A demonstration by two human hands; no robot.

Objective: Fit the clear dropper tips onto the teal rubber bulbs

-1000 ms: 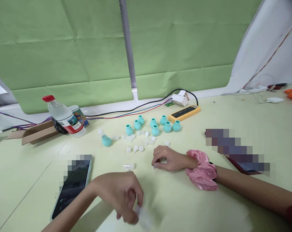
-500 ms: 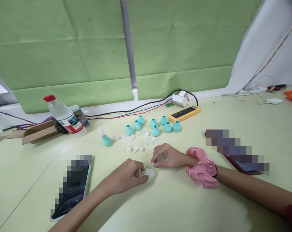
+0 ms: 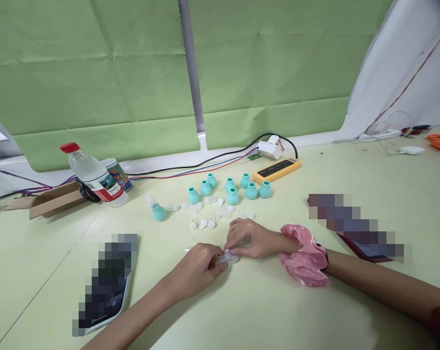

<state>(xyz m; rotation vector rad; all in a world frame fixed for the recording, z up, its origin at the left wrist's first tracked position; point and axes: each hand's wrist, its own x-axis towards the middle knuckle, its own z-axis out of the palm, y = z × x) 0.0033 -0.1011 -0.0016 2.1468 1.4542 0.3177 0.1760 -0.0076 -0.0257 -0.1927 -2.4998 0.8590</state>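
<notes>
Your left hand [image 3: 198, 265] and right hand [image 3: 247, 238] met low over the table [image 3: 314, 311], fingertips pinched on one small clear plastic piece [image 3: 228, 256]. Its long axis lay roughly left-right; which end pointed where couldn't be told.

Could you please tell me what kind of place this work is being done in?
Probably a makeshift assembly workbench: a pale table against a green paper backdrop, with a yellow power strip and loose cables, and rows of teal bulbs beyond both hands.

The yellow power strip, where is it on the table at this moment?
In the head view the yellow power strip lies at the far side of the table, right of centre, just behind the teal bulbs and beside a white adapter.
</notes>
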